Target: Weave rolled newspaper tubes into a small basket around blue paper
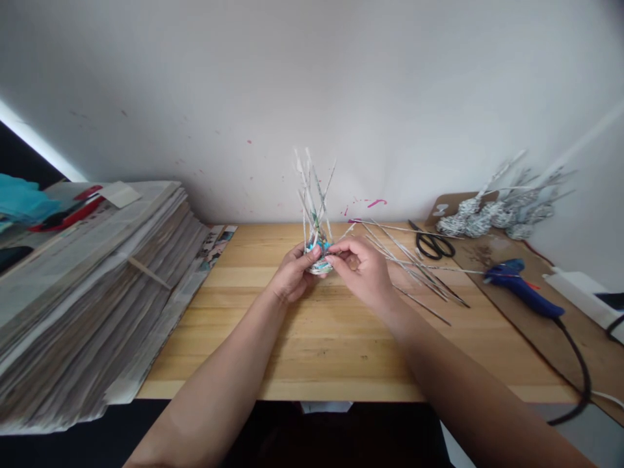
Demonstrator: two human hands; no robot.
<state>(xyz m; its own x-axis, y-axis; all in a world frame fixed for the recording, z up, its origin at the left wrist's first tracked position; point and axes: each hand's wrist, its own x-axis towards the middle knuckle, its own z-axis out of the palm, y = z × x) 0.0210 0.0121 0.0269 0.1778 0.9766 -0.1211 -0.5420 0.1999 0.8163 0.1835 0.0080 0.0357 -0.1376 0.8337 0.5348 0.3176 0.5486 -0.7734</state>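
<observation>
A small woven basket of rolled newspaper tubes, with light blue at its inside, is held above the middle of the table. Several upright paper tubes rise from its rim, some crossing each other. Around its left side my left hand is closed, with the thumb on the rim. My right hand pinches a rolled paper tube at the basket's right rim; the fingertips hide most of where it meets the weave. Loose paper tubes lie on the table just right of my right hand.
Black scissors and a blue glue gun lie to the right. Behind them stand several finished-looking woven paper pieces. A tall stack of newspapers fills the left side, with a red-handled tool on top. A white wall backs the wooden table.
</observation>
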